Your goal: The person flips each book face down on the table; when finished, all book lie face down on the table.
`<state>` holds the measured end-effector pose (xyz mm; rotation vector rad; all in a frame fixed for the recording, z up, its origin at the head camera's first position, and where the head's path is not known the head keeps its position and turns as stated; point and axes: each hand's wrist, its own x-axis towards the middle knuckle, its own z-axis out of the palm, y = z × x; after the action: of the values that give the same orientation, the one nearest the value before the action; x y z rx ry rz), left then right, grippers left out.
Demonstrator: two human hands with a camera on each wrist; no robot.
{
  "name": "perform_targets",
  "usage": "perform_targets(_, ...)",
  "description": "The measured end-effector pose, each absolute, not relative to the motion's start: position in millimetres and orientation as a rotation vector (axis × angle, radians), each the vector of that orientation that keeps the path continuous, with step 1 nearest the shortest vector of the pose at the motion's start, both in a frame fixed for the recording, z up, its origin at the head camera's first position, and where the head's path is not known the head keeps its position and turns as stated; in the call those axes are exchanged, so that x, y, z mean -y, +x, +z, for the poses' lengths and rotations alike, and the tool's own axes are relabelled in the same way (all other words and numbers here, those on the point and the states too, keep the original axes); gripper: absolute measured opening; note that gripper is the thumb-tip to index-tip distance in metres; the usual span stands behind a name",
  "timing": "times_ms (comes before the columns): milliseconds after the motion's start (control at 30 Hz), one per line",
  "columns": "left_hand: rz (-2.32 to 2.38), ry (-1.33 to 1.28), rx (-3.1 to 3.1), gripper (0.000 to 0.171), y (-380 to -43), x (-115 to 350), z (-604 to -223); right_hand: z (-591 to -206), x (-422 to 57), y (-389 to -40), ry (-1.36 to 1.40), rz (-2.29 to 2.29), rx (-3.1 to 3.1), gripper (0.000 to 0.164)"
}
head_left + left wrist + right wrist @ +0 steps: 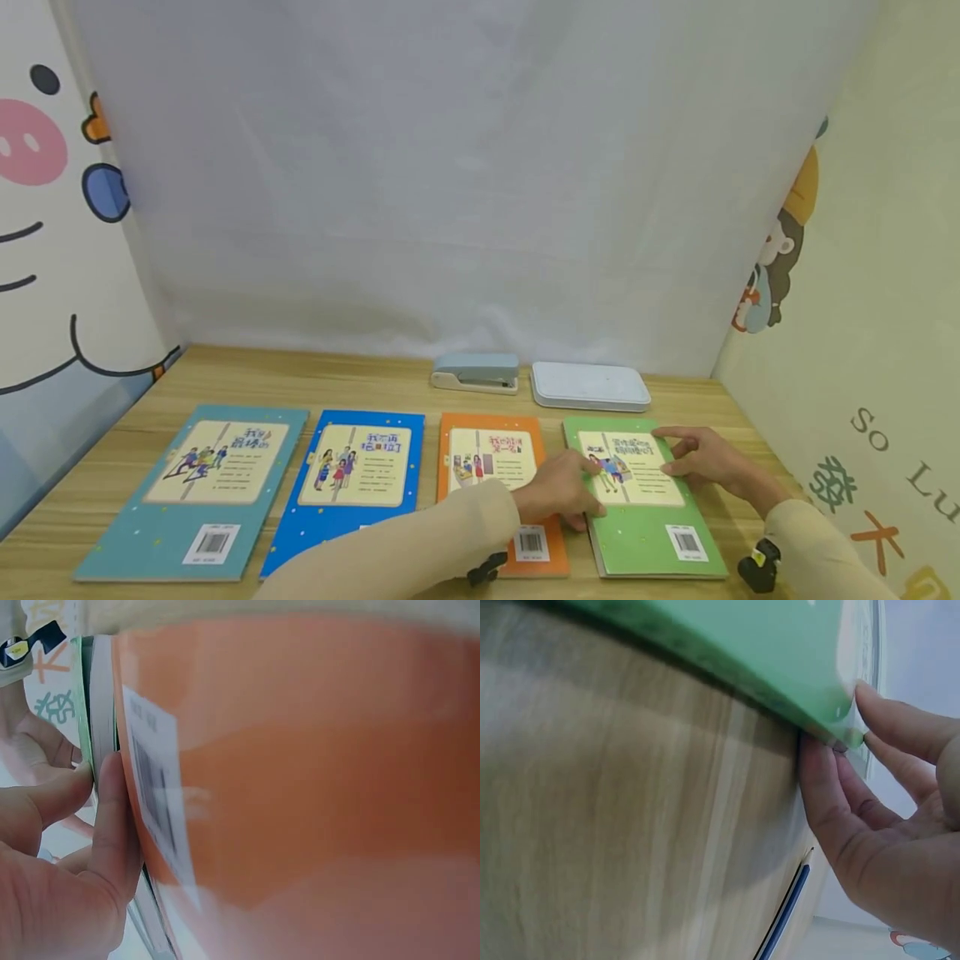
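A green book [637,533] lies back cover up, with a picture panel and barcode showing, at the right of a row of books. My left hand [558,492] holds its left edge, thumb on the cover; part of that hand overlaps the orange book [546,554] beside it. The right hand [712,461] grips the green book's right edge near the far corner. In the right wrist view its thumb presses the cover of the green book [772,656], with fingertips against the side. The left wrist view shows left fingers [112,832] between the green and orange books.
A blue book [367,458] and a teal book [206,479] lie farther left. Behind the row stand a grey-blue stapler [476,372] and a pale flat case [591,386]. A dark blue pencil [784,911] lies on the wooden table [300,379], right of the green book.
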<state>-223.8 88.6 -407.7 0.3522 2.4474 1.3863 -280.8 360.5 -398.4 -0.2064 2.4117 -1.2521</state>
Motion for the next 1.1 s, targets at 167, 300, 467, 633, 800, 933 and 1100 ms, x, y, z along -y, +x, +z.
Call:
perform_targets(167,1.335,0.355,-2.49,0.059,-226.2,-90.0,-406.9,-395.0,-353.2,-281.4,-0.116,-1.204,-2.496,0.072)
perform_targets(300,1.305,0.344,-2.494,0.059,-225.8,-90.0,-403.0,-392.6,-347.6,-281.2,-0.08,-1.17,-2.537,0.072)
perform_targets(467,1.231,0.337,-2.509,0.061,-227.9,-91.1,-402.6,-389.2,-341.2,-279.3,-0.073,-1.097,-2.588,0.074)
perform_targets(633,1.171,0.351,-2.524,0.059,-231.7,-91.2,-403.5,-387.0,-335.6,-280.1,-0.038,-1.009,-2.665,0.067)
perform_targets(800,1.125,0.388,-2.539,0.057,-235.1,-89.5,-403.4,-385.6,-330.7,-280.2,-0.013,-0.937,-2.742,0.053)
perform_targets(933,1.065,0.462,-2.592,0.047,-239.7,-85.2,-400.4,-384.8,-327.3,-280.4,-0.004,-0.939,-2.781,0.047)
perform_targets(1100,1.02,0.561,-2.719,0.043,-249.5,-72.3,-388.8,-375.9,-317.1,-285.0,-0.045,-0.927,-2.867,0.052)
